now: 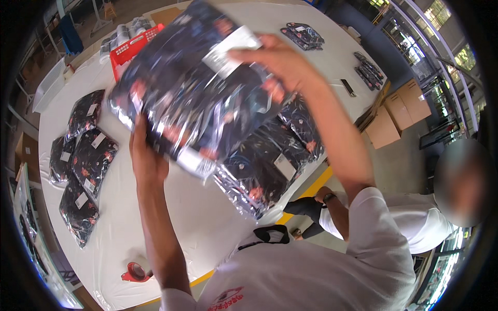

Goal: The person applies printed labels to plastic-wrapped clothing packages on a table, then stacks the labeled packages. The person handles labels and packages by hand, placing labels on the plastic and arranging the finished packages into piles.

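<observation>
A folded dark floral garment in a clear plastic bag (192, 98) is held up, tilted, above the table and smeared by motion. My left hand (148, 153) is closed on its lower left edge. At the upper right, my right hand (285, 59) grips the bag, with a finger or thumb across a white label (228, 54); its other fingers are partly hidden. A second white label (196, 161) shows near the bag's lower edge. Below and to the right lie more bagged floral garments (254, 181) at the table's near edge, partly covered by the held one.
Several bagged garments (93, 155) lie at the left of the white table (176, 223). A red tape dispenser (136, 272) sits near the front, a red basket (122, 54) at the back. Smaller piles (303, 36) and a phone (348, 87) lie far right. A person (410, 212) is beside me.
</observation>
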{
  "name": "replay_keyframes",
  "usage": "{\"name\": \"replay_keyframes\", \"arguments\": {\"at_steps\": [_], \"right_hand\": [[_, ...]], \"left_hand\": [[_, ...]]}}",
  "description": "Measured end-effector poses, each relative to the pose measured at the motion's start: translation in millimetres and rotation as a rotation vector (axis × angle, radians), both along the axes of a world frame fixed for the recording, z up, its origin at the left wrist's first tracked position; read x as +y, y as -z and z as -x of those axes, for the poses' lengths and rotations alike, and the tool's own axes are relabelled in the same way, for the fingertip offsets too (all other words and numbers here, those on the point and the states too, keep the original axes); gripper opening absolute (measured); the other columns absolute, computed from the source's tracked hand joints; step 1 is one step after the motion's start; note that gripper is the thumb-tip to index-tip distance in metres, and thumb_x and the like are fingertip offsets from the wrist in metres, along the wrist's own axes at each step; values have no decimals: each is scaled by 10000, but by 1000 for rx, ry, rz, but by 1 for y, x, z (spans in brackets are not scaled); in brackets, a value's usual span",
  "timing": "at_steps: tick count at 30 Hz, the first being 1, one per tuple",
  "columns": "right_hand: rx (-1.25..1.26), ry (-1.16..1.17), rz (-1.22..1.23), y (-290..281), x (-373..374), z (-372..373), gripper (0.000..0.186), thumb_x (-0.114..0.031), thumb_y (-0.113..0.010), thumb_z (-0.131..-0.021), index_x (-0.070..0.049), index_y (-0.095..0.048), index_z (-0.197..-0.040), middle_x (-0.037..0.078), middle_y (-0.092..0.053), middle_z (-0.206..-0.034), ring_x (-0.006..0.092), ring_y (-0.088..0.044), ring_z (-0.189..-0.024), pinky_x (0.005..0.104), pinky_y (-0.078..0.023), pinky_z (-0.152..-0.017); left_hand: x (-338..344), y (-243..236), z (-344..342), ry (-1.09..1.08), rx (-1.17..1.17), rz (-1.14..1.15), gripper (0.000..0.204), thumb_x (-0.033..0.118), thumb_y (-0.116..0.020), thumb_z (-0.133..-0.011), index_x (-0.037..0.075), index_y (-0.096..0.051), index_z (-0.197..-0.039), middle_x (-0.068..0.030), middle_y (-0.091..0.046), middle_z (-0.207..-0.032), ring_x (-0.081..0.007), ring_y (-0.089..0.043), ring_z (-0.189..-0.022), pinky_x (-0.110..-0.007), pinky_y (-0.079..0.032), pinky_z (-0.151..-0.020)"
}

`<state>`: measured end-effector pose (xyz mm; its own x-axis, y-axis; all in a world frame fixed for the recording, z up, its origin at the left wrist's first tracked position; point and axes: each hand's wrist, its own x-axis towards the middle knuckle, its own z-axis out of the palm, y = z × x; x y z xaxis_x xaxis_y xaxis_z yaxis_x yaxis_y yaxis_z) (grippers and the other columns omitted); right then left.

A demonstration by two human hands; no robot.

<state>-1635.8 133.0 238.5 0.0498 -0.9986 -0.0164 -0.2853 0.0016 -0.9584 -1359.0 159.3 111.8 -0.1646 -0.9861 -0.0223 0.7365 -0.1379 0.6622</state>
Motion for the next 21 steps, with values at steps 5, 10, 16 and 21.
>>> {"name": "replay_keyframes", "arguments": {"at_steps": [5, 10, 16, 21], "right_hand": [[201, 124, 81, 26, -79, 194, 561, -303, -833, -809, -12, -632, -1245, 91, -714, -1105, 157, -656, -1030, 293, -505, -924], [399, 239, 30, 90, -130, 259, 531, -297, -803, -846, 26, -635, -1232, 76, -700, -1135, 139, -668, -964, 268, -527, -867], [309, 220, -103, 191, -172, 329, 403, -268, -776, -876, 10, -674, -1149, 86, -718, -1060, 141, -661, -929, 270, -509, -845], [637, 299, -36, 203, -176, 300, 611, -365, -790, -838, -4, -600, -1294, 171, -696, -1120, 227, -673, -957, 352, -515, -885]], "left_hand": [[-113, -34, 154, 65, -72, 78, 315, 104, -690, -917, -19, -541, -1166, -153, -669, -1050, -233, -696, -853, -368, -607, -776], [-184, 33, 249, -36, -327, -167, 249, 130, -689, -908, -8, -601, -1097, -104, -689, -957, -246, -685, -803, -409, -600, -689], [-213, 85, 280, 93, -957, -44, 317, 167, -710, -906, -27, -591, -1127, -128, -692, -1020, -248, -689, -823, -393, -583, -702], [-197, 74, 260, -78, -1701, 340, 754, 271, -773, -824, -90, -444, -1398, -279, -627, -1249, -400, -613, -1159, -420, -487, -999]]}}
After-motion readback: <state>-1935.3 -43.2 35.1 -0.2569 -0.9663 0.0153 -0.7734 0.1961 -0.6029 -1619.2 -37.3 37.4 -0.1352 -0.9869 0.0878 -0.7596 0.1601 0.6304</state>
